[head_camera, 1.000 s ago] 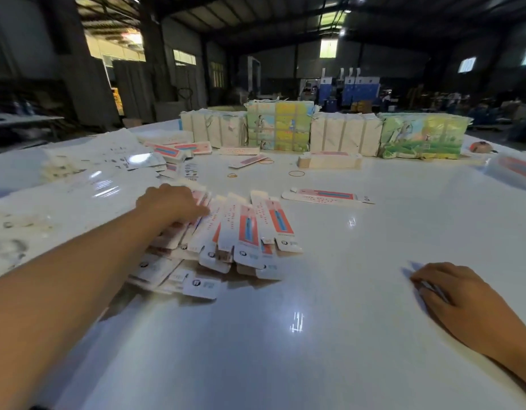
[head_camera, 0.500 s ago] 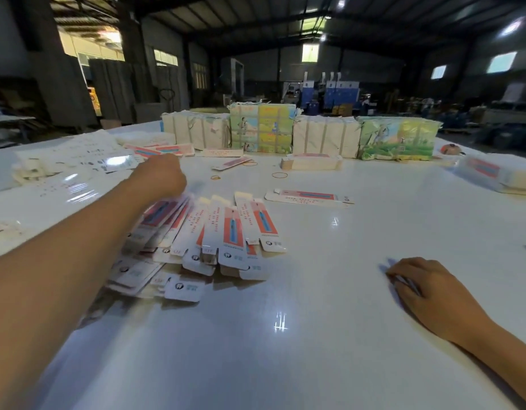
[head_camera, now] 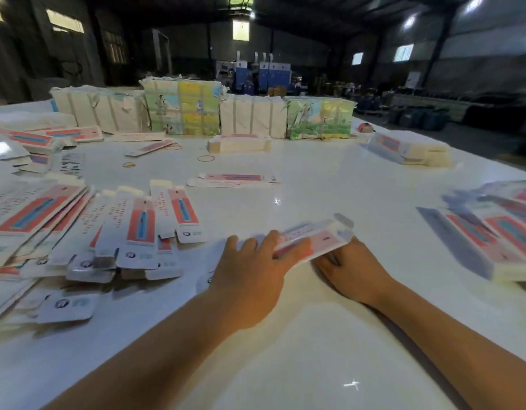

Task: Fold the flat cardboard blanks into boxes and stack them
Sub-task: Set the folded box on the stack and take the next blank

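Note:
A long flat cardboard blank (head_camera: 315,236), white with a red panel, hangs just above the white table (head_camera: 300,344) in front of me. My left hand (head_camera: 250,276) grips its near end from above, fingers over the card. My right hand (head_camera: 353,270) lies under its far end, fingers tucked below the card. A fanned heap of flat blanks (head_camera: 108,232) spreads at the left. Folded boxes (head_camera: 492,232) lie stacked at the right edge, blurred.
One loose blank (head_camera: 232,180) lies mid-table, with rubber bands (head_camera: 205,158) behind it. Wrapped bundles (head_camera: 182,108) line the far edge, a small stack (head_camera: 241,143) in front of them. Another stack (head_camera: 409,149) sits at the far right.
My left hand left the heap at the left and came to the middle with one blank. My right hand moved in from the right to meet it. The camera turned right.

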